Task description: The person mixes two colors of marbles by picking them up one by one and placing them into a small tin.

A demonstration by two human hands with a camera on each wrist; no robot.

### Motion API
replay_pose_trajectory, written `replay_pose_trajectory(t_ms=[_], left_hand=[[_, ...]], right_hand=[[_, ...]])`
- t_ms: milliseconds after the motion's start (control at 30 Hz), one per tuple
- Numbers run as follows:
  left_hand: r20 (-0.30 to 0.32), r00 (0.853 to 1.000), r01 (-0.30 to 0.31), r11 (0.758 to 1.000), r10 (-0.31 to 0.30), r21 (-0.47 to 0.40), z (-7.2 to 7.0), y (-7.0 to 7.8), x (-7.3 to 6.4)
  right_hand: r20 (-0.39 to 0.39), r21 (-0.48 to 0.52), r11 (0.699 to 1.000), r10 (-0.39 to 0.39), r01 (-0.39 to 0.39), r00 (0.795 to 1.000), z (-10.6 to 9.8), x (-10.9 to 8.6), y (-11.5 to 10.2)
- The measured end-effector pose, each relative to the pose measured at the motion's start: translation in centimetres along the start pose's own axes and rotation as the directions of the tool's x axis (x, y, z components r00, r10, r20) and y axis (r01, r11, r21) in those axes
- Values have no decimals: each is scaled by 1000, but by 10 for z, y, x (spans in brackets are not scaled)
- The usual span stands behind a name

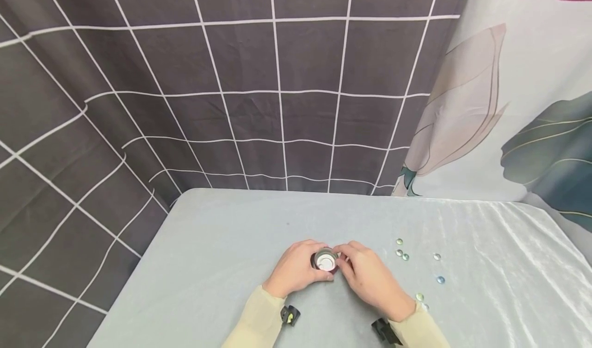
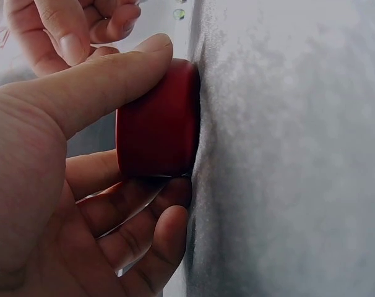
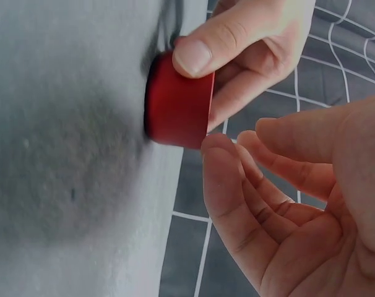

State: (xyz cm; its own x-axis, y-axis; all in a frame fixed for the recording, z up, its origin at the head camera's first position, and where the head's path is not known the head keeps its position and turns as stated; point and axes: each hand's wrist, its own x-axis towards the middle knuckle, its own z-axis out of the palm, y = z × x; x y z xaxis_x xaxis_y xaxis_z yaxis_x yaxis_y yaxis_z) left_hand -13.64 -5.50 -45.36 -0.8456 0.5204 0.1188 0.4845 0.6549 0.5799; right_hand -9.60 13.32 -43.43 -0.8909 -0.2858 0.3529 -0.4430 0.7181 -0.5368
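Observation:
A small round red tin [image 1: 326, 260] stands on the cloth-covered table, its silvery rim and pale inside showing from above in the head view. My left hand [image 1: 298, 267] grips it, with the thumb along the near side of the red wall [image 2: 159, 120] and the fingers round the far side. On the right, my right hand [image 1: 370, 276] is at the tin's rim. In the right wrist view its fingers [image 3: 228, 185] are loosely bent, with a fingertip close to or touching the rim; nothing shows between them. The tin's bottom inside is too small to make out.
Several clear, green and blue glass gems [image 1: 441, 279] lie scattered on the table right of my right hand. Pale cloth [image 1: 208, 245] covers the table. A dark grid-patterned curtain [image 1: 245, 116] hangs behind it, and a leaf-patterned one [image 1: 472, 147] hangs at the right.

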Motion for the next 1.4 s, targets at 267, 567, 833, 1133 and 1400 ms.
replay_pose_trajectory(t_ms=[267,567,833,1133,1400], left_hand=[[0,1000,-8,1000,8,-8,1,-1,0],[7,1000,4,1000,-4,17,-1,0,0],[6,1000,9,1000,-9,15,-1,0,-1],[5,1000,12,1000,-12,6,0,-1,0],[10,1000,18,1000,-18,5,0,0,-1]], right_hand=[[-8,-36,999,16,-16,1000,-5,-2,6],[-47,-57,998,13,-16,999,-15,0,12],[-46,-84,995,58,-61,997,-26,0,19],[-53,-109,991,66,-71,996,-36,-1,28],[-55,-108,991,70,-76,996,-43,-2,37]])
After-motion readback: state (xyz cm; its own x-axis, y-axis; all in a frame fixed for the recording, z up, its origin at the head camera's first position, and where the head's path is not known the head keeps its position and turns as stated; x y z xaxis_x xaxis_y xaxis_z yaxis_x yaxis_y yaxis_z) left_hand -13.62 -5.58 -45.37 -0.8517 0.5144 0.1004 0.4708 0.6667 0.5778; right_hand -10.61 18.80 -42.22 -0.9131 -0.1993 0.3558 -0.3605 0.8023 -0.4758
